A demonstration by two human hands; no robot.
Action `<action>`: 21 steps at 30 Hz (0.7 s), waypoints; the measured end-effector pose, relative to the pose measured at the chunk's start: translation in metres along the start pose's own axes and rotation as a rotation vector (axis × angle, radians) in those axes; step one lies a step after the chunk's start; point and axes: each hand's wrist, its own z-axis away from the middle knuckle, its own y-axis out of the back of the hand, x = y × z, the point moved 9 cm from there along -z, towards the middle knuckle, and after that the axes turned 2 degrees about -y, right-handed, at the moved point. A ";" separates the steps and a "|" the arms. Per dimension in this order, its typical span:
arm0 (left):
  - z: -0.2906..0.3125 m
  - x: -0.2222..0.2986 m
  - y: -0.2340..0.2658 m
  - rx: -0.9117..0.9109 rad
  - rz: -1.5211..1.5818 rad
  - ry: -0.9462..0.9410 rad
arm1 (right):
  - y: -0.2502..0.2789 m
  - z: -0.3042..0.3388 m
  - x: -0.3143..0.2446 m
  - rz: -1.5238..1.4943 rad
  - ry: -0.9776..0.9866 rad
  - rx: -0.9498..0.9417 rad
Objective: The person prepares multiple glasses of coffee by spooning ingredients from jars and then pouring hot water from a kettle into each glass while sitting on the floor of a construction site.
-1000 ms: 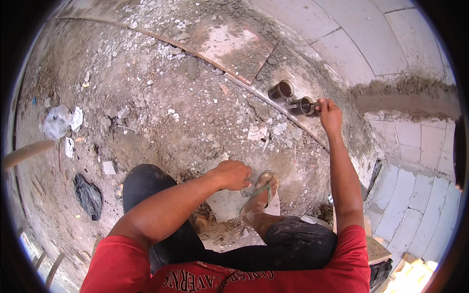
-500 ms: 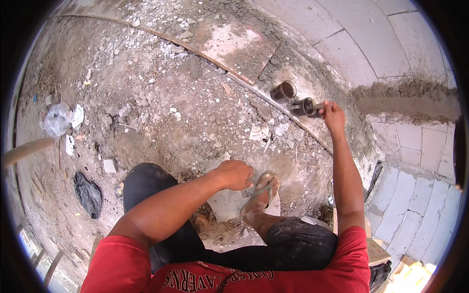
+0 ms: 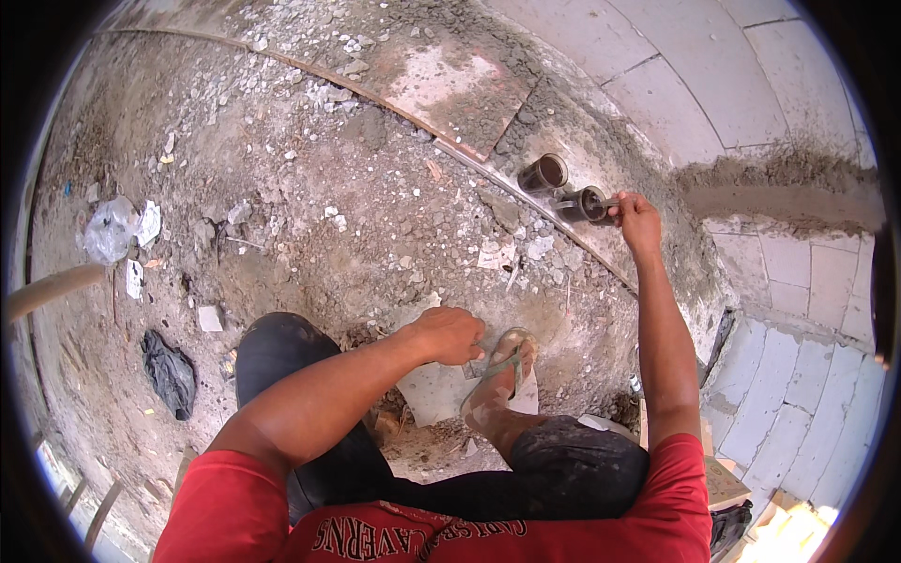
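My right hand [image 3: 637, 223] is closed on the grey handle of a spoon [image 3: 605, 204], whose lower end is hidden inside a dark mug [image 3: 584, 205]. That mug's handle points left. Just beyond it, a second dark mug [image 3: 544, 174] holds a dark brown liquid. Both stand on the dusty ledge behind a thin wooden strip. Above my sandalled foot [image 3: 511, 361], my left hand [image 3: 449, 336] is closed with its fingers curled down. A small translucent piece [image 3: 475, 369] shows at its fingertips, but I cannot tell clearly what it is.
Stone chips and rubble [image 3: 347, 84] cover the ground. A long wooden strip [image 3: 535, 202] runs beside the mugs. A black plastic bag [image 3: 169, 373], a clear bag [image 3: 109, 230] and a wooden pole [image 3: 56, 289] lie left. Grey block walls [image 3: 694, 94] rise at right.
My right hand has shifted very slightly left with the spoon, which still sits in the mug. The left hand stays almost where it was.
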 end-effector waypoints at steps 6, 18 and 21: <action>0.003 -0.006 -0.001 0.017 0.013 0.004 | -0.007 0.004 -0.010 0.018 0.011 0.000; 0.001 -0.001 0.001 0.000 -0.002 0.000 | -0.002 0.015 -0.022 -0.078 0.008 -0.170; 0.000 -0.003 -0.001 -0.003 0.002 0.009 | 0.000 0.020 -0.023 -0.077 -0.038 -0.175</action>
